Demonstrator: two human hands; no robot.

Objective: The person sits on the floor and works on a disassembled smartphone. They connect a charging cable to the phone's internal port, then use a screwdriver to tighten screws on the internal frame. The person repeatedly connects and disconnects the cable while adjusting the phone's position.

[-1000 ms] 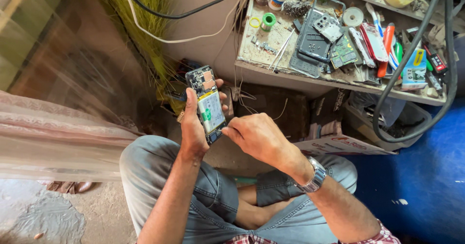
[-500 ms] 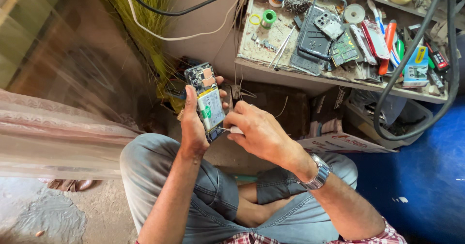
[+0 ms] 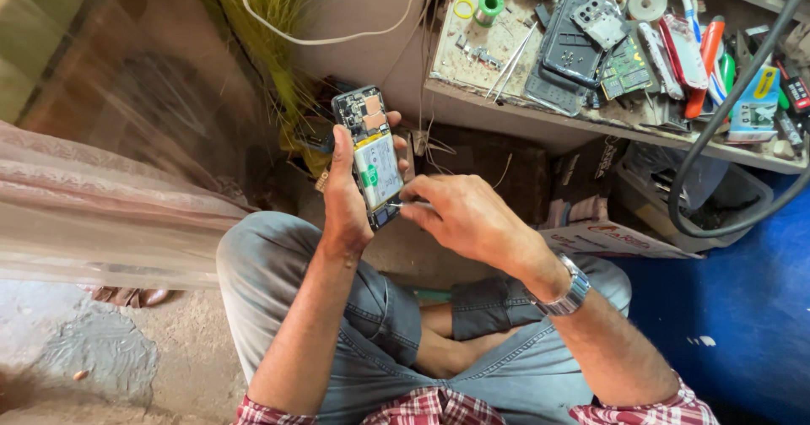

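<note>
You've got a low dusty workbench (image 3: 506, 108) ahead: green solder spool (image 3: 489, 5), yellow ring (image 3: 463, 8), tweezers (image 3: 510, 54), black phone back cover (image 3: 567, 45), green circuit board (image 3: 626, 66), tape roll (image 3: 647, 1), red-handled tools (image 3: 700, 54) lying on it.

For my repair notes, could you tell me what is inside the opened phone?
Inside the opened phone, a white battery and copper-coloured patches show. The left hand covers one edge.

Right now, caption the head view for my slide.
Left hand holds an opened phone; right hand works its lower end.
</note>
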